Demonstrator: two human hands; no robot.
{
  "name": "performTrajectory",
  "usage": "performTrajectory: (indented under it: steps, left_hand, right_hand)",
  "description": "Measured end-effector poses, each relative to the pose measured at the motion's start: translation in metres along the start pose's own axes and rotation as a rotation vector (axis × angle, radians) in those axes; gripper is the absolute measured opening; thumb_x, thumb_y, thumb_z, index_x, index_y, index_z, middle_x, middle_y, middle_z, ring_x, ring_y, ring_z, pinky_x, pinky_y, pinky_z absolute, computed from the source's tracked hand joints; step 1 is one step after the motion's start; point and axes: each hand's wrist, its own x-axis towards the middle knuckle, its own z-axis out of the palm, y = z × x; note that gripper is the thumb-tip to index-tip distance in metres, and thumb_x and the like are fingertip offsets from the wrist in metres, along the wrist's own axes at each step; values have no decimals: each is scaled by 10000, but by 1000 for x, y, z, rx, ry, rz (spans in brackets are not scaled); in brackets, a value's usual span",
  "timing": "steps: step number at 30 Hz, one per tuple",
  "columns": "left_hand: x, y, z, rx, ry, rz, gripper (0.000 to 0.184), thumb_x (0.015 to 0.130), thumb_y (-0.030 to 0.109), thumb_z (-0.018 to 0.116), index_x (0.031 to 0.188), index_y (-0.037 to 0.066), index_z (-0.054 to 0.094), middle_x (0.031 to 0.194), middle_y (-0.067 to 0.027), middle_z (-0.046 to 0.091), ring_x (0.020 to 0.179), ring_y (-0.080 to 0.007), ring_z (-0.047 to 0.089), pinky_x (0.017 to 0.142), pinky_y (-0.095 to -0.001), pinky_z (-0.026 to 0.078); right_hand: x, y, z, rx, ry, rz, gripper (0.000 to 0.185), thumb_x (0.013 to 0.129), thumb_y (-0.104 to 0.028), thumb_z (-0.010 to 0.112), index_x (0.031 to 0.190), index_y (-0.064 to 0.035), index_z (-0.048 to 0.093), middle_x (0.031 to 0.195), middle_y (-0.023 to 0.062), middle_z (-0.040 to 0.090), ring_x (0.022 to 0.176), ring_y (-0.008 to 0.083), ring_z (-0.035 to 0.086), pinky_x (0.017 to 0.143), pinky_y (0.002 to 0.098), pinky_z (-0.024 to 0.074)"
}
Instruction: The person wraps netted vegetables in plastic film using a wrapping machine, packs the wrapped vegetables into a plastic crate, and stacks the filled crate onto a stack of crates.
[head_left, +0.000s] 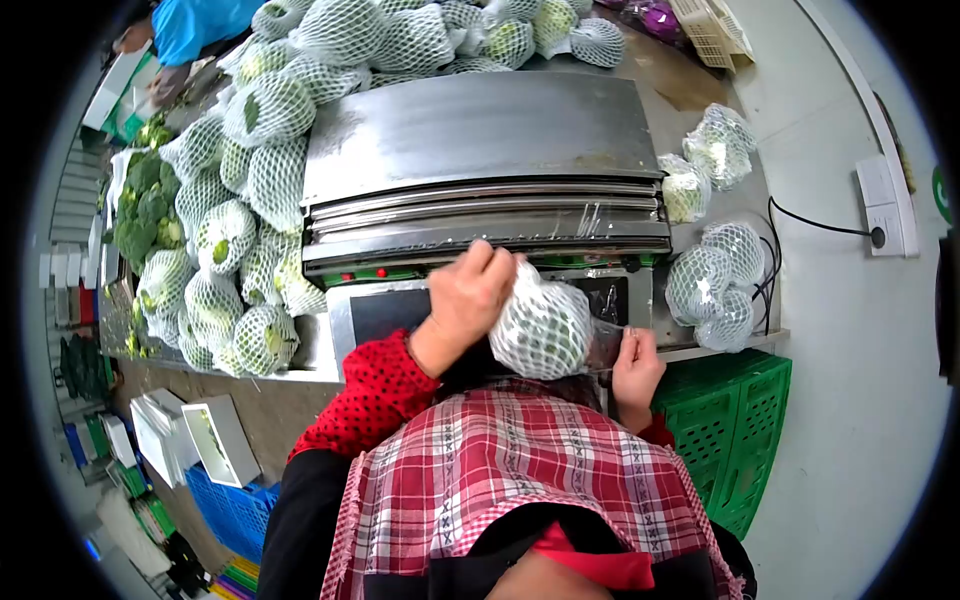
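In front of my body is a round green vegetable in a white foam net [543,325], its exact kind hidden by the mesh. My left hand [470,298] is closed, pinching the gathered net at its upper left. To the right of the vegetable, my right hand [637,372] grips the edge of a clear plastic film [606,345] between thumb and fingers. Both hands are at the front of a metal film-wrapping machine [480,135], whose long rollers [480,207] lie just beyond them. A dark flat plate [385,312] sits below the rollers, partly behind my left hand.
Many netted vegetables [268,110] are piled left of and behind the machine, beside bare broccoli [148,215]. Several wrapped ones [712,285] lie at right, near a black cable [820,225]. A green crate [725,430] stands below. At upper left is another person's blue sleeve [200,25].
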Motion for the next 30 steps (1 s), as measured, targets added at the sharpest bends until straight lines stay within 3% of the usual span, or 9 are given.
performTrajectory:
  steps: [4,8,10,15,17,20,22,26,30]
  left_hand:
    - [-15,24,22,-511,-114,-156,85,816,153,713,855,88,676,675,-75,477,506,-247,550,439,-344,414]
    - [-50,35,26,-967,-244,-354,146,792,72,719,926,40,670,1011,-88,606,986,-213,565,838,-309,458]
    - [-43,40,17,-1169,-244,-648,338,808,85,732,1107,19,589,1104,-88,596,1016,-191,560,910,-299,447]
    - [-32,-5,-28,-1645,-413,-966,471,837,166,724,1204,-44,517,1147,-141,597,1030,-185,583,881,-302,490]
    - [-34,-32,-52,-1751,-889,-1200,637,829,319,679,1288,-72,472,1148,-151,636,1021,-228,641,914,-333,517]
    - [-27,-25,-69,-1746,-1041,-765,620,706,266,821,1167,-44,546,1092,-112,652,950,-176,639,842,-292,522]
    - [-2,-5,-84,-1550,-1166,-359,749,533,149,924,1156,-35,550,1082,-104,651,971,-160,623,846,-288,514]
    - [28,35,-93,-1514,-1079,-51,611,635,154,883,1129,-21,568,953,-84,667,887,-163,632,783,-302,522]
    - [3,34,-91,-1820,-1245,-604,728,630,168,870,1237,-45,529,1051,-99,649,993,-196,614,890,-318,493]
  right_hand:
    - [-3,-7,-3,-237,-27,-95,95,918,-152,613,871,-76,579,634,185,572,551,394,573,477,427,424]
    - [4,-18,7,-116,16,-149,80,916,-138,623,912,-59,620,666,175,599,537,336,599,490,382,452]
    - [2,-30,14,115,-52,-144,99,920,-99,607,976,-22,633,744,169,646,574,313,633,519,341,489]
    - [30,-99,21,304,-185,-809,189,827,-114,701,969,-7,636,717,86,631,536,156,600,465,310,484]
    - [39,-138,1,263,-318,-1166,269,756,-188,747,982,-67,663,619,-9,422,460,97,457,400,248,378]
    - [69,-186,-59,335,-498,-1373,251,689,-218,789,878,-81,695,581,-41,346,451,68,392,386,225,275]
    - [97,-206,-90,290,-414,-1371,265,686,-224,782,886,-78,686,586,-29,385,454,87,408,391,250,283]
    - [99,-220,2,311,-545,-1289,268,708,-203,761,913,-49,681,579,25,484,469,160,476,412,330,326]
    - [57,-187,32,637,-807,-570,100,813,-113,720,875,-36,704,698,52,640,610,146,624,567,250,493]
